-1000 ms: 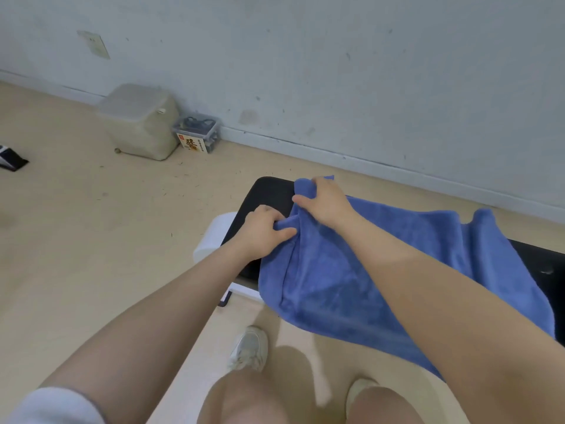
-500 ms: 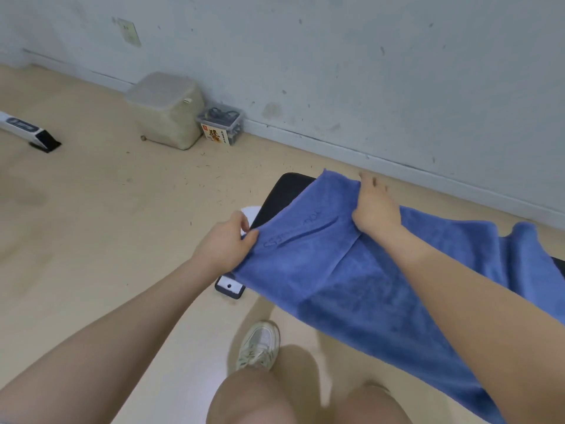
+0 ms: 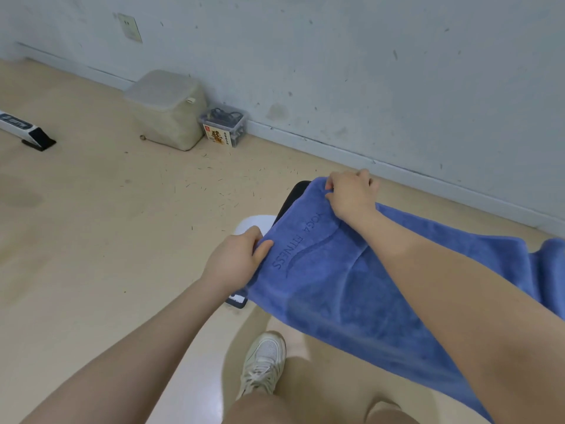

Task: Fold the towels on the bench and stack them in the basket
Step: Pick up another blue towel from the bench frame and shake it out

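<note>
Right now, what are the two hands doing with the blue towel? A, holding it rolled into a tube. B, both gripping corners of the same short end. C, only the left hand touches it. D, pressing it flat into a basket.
B: the left hand pinches the near corner and the right hand grips the far corner of the blue towel, spread over the black bench.

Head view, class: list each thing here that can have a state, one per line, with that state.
Towel: spread over the bench end, near edge hanging off, not yet folded.
Left hand: pinches the towel's near corner.
Right hand: grips the towel's far corner.
Bench: mostly covered by the towel.
Clear box: lid on, by the wall.
Shoe: laced, on the floor.
</note>
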`<state>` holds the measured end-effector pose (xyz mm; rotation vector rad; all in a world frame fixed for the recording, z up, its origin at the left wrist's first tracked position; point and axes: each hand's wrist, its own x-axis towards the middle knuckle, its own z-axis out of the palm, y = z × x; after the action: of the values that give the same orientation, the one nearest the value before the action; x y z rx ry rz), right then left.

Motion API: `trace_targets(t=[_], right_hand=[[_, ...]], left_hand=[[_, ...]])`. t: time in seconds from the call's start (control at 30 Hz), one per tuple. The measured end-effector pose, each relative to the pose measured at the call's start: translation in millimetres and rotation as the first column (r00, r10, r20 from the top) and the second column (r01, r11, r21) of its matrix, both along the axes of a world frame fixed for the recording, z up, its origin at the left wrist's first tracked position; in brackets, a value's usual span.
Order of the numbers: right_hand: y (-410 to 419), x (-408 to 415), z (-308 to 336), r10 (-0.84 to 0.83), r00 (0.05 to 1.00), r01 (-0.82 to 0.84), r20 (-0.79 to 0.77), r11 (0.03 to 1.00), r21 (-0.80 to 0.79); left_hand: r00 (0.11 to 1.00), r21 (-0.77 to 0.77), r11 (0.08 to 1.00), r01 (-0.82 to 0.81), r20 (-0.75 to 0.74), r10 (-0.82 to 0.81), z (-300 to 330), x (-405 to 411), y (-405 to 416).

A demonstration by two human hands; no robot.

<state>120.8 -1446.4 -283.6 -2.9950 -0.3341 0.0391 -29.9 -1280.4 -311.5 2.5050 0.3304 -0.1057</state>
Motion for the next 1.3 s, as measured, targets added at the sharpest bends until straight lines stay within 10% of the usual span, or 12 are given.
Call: trace_targets(t=[0.13,0.33,0.53,0.73,0.93,1.1,1.3], right_hand=[[13.4,0.7,-1.1,0.033,0.983,-0.056,0.183,0.991,0.122],[7.8,-24.5,-6.3,0.109,0.977,-0.145,0.184,0.97,0.196],[-101.5,-61.0,-11.3,0.065,0.998,-0.065,0.004,0.994,0.088],[-214.2,-94.7,-25.1,-0.135,0.972,0.131,-0.195,0.991,-0.034],[-289.1,-120.5,-22.5,-0.265,0.936,0.256,-0.231,0.964,-0.069],[-324.0,-127.0,2.9,-0.399,0.914,0.321,0.079,0.827,0.462],[-375.3,-126.1,-5.8,-0.67,0.721,0.693,-0.178,0.689,0.212]], left_hand=[[0.981,-0.075,0.991,-0.113,0.149,0.123,-5.9,-7.7,4.3],[0.975,0.107,0.97,-0.218,-0.026,0.222,-15.7,-8.4,9.3],[0.881,0.16,0.984,0.076,0.452,-0.142,8.4,9.8,-68.8],[0.899,0.266,0.869,0.416,0.024,-0.438,1.4,26.4,-178.7],[0.924,0.446,0.809,0.382,-0.167,-0.344,-3.6,33.3,-201.0],[0.903,0.44,0.796,0.416,-0.092,-0.421,16.8,41.6,-258.5],[0.638,0.305,0.6,0.739,-0.032,-0.77,18.2,63.3,-360.1]])
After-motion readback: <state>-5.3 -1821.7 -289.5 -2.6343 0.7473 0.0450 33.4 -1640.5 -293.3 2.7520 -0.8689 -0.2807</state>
